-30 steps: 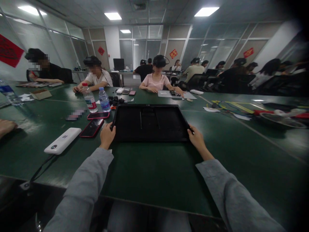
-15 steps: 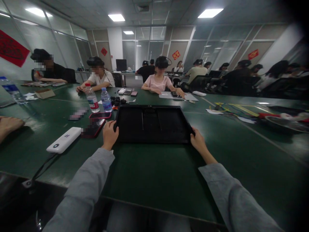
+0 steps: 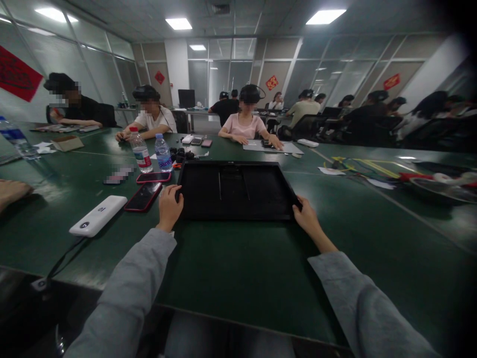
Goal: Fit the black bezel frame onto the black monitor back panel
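Little has moved since the earlier frames: both hands have crept slightly toward the near corners of the black tray [image 3: 234, 216], and the tray itself lies where it did.

Head view: the tray sits flat on the green table [image 3: 231, 273], straight ahead of the person, with its long side across. The left hand [image 3: 169, 208] is at the near-left corner, with its fingers curled over the rim and closed on it. The right hand [image 3: 307, 218] is at the near-right corner, its fingers bent around the edge and touching it; whether they reach under the tray cannot be told. Both grey sleeves stretch forward over bare table.

Just beside the left hand lies a red-cased phone [image 3: 143, 196], with a second phone [image 3: 153, 177] near the tray's left side. A white power bank [image 3: 98, 215] lies further left, its cable running off the table edge. Two water bottles [image 3: 140, 151] stand beyond the phones. At the far left, another person's hand [image 3: 11, 191] rests on the table, well apart.

As a judgement, this two-corner hold works best with equal pressure on both sides, so that the tray stays level and square. The left knuckles have little room next to the nearer phone, so that side needs the more care.
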`<state>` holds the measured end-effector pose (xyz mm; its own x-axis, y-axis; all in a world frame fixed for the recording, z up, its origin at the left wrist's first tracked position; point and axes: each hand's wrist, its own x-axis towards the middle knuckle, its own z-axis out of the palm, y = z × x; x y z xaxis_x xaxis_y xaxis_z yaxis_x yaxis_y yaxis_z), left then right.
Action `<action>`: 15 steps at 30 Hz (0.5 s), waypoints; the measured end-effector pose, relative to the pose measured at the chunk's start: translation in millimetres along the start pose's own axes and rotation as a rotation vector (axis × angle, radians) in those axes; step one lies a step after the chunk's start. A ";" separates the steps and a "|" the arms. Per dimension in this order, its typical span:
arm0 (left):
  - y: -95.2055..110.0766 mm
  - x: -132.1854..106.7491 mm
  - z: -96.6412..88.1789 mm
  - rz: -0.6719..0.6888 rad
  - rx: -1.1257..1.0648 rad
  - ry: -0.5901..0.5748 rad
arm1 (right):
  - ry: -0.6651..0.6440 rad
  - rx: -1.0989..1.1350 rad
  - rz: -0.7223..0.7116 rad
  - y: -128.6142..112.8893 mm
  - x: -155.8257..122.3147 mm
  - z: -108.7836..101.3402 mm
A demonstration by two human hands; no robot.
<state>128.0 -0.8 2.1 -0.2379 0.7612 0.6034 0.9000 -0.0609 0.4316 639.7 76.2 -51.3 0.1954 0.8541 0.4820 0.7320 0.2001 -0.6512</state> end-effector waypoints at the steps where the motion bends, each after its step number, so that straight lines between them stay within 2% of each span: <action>1: -0.6 0.0 0.3 0.007 -0.003 0.004 | -0.004 0.005 0.001 -0.4 -0.3 -0.3; 7: -0.1 -0.2 0.7 0.042 0.002 0.011 | -0.016 0.032 -0.036 -2.2 -1.7 -1.9; 15: -0.5 -0.5 0.6 0.047 0.011 0.023 | -0.058 -0.039 -0.054 -3.0 -3.7 -2.4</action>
<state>127.8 -0.8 1.1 -0.2031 0.7426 0.6382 0.9145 -0.0891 0.3946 638.4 71.3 -49.7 0.1171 0.8692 0.4805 0.7653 0.2293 -0.6014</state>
